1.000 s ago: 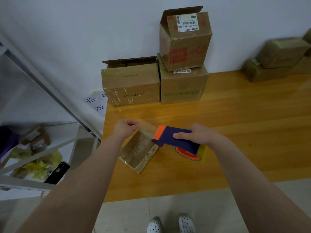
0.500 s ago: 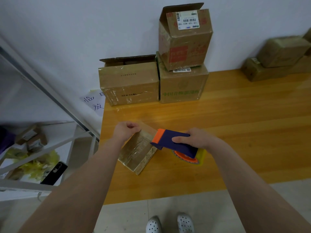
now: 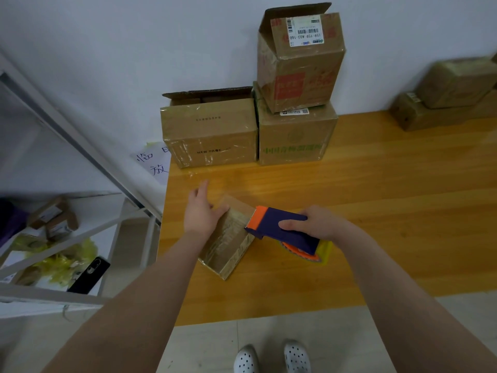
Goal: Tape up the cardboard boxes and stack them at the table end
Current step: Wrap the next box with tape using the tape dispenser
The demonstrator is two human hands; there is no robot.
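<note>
We have the small box (image 3: 228,244) lying flat near the front left corner of the desk (image 3: 376,211), our left hand (image 3: 200,215) resting on its far edge with fingers (image 3: 203,188) stretched out and holding nothing, and our right hand (image 3: 316,223) clenched round the tape dispenser (image 3: 279,228), whose orange nose sits at the box's right side. To lay the strip well, we judge, we should bear down with the left palm so the light box cannot slide, draw the dispenser across in one steady line, then tilt it to cut cleanly. The larger boxes (image 3: 295,135) stand well apart, against the wall.
</note>
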